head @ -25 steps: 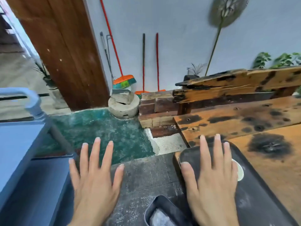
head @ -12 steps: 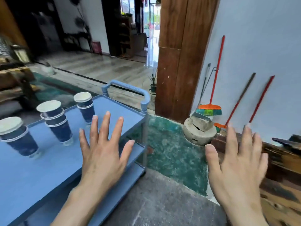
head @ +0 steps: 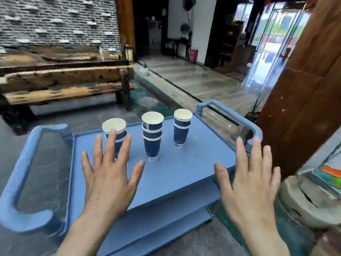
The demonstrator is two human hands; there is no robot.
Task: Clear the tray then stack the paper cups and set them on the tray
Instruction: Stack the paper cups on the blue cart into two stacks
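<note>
Three stacks of dark blue paper cups with white rims stand on the top shelf of a blue cart (head: 184, 167): a left stack (head: 114, 133), a taller middle stack (head: 152, 136) and a right stack (head: 181, 128). My left hand (head: 110, 174) hovers flat with fingers spread in front of the left stack, its fingertips overlapping that stack in the view. My right hand (head: 247, 183) is spread over the cart's right edge, near the handle (head: 256, 130). Both hands hold nothing. The tray is out of view.
A wooden bench (head: 64, 85) stands behind the cart on the left. A brown wooden pillar (head: 304, 100) rises at the right, with a stone block (head: 310, 202) and a small potted plant (head: 255, 108) at its foot. The cart has a lower shelf (head: 162, 218).
My view has swung left from the black tray on the wooden table to the blue cart. The cup stacks are now centred, with both open hands held over the cart top.
</note>
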